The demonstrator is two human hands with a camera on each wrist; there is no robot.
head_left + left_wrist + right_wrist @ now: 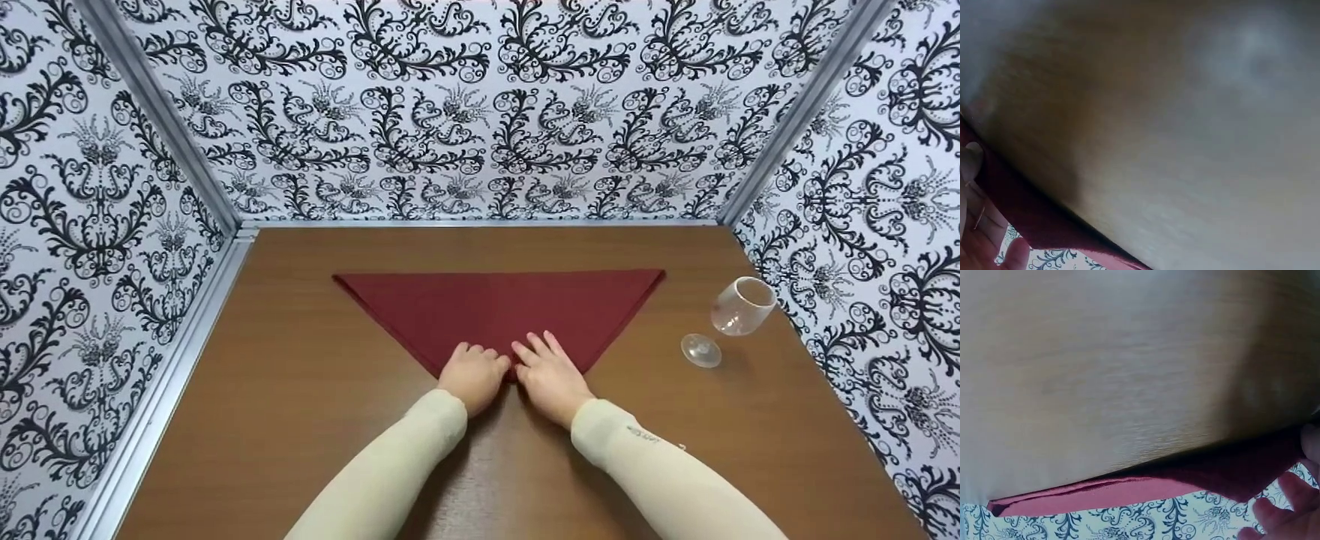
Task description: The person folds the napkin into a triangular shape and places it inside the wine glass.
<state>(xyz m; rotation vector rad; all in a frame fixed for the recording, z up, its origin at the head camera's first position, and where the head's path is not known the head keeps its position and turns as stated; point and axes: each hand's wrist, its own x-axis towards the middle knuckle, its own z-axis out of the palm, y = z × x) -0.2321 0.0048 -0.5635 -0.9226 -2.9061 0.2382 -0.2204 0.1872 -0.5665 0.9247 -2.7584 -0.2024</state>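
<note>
A dark red cloth napkin (487, 300), folded into a triangle, lies on the wooden table with its long edge toward the back wall and its point toward the person. My left hand (474, 375) grips the near point, fingers bent over the cloth; in the left wrist view its thumb (971, 160) presses against the napkin (1022, 208). Close beside it, my right hand (551, 379) pinches the same corner with the thumb side, while its other fingers stretch over the cloth. The right wrist view has the napkin (1230, 472) between thumb and fingers (1292, 506).
An upright clear stemmed glass (742, 306) stands on the right side of the table (300, 420). Patterned panels (465, 112) with metal framing rise at the back and both sides.
</note>
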